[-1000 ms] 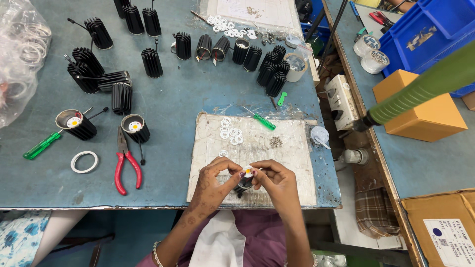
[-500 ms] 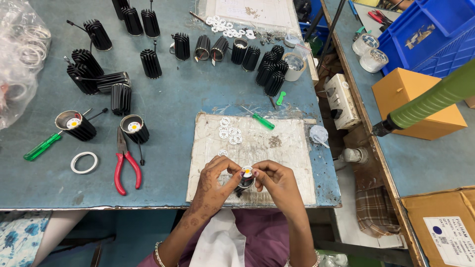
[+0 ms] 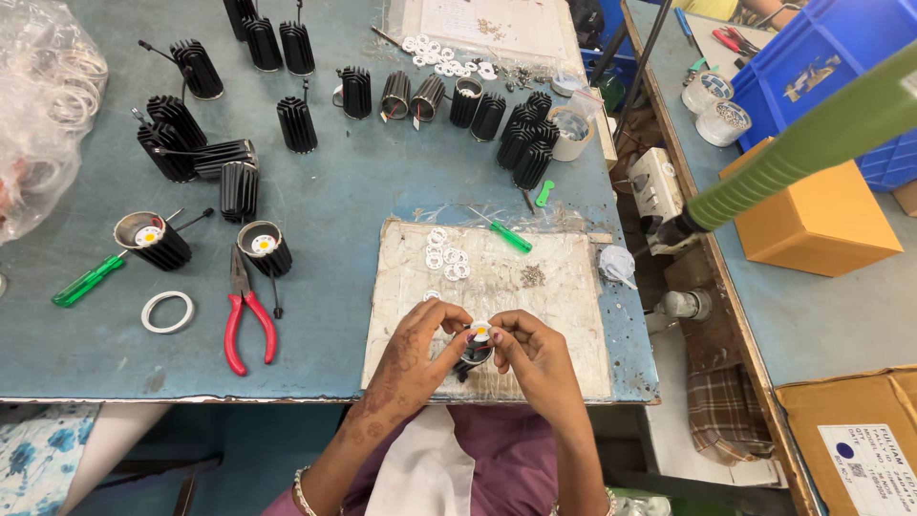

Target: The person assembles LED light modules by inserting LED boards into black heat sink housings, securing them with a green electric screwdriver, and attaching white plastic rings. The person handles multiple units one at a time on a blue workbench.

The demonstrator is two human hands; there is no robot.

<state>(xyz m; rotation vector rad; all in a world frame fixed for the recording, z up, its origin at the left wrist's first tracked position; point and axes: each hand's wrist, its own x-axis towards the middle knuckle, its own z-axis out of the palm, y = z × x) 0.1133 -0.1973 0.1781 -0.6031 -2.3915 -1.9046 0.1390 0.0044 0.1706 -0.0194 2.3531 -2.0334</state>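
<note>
My left hand (image 3: 417, 352) and my right hand (image 3: 533, 355) meet over the near edge of a worn white board (image 3: 564, 315). Between their fingertips they hold a small black finned lamp housing (image 3: 475, 350) with a white disc and a yellow centre on top. Both hands pinch it from opposite sides. A few small white rings (image 3: 445, 258) and a pile of tiny screws (image 3: 532, 276) lie on the board beyond my hands. A green-handled screwdriver (image 3: 507, 235) rests at the board's far edge.
Many black finned housings (image 3: 296, 124) stand across the blue-grey table (image 3: 344, 201). Red-handled pliers (image 3: 245, 315), a white ring (image 3: 168, 311) and another green screwdriver (image 3: 88, 280) lie at left. A green hanging tool (image 3: 812, 143), an orange box (image 3: 821, 220) and a blue crate (image 3: 821, 67) are at right.
My hands stay in place with the housing, with only small finger shifts. The green hanging tool at right has swung slightly.
</note>
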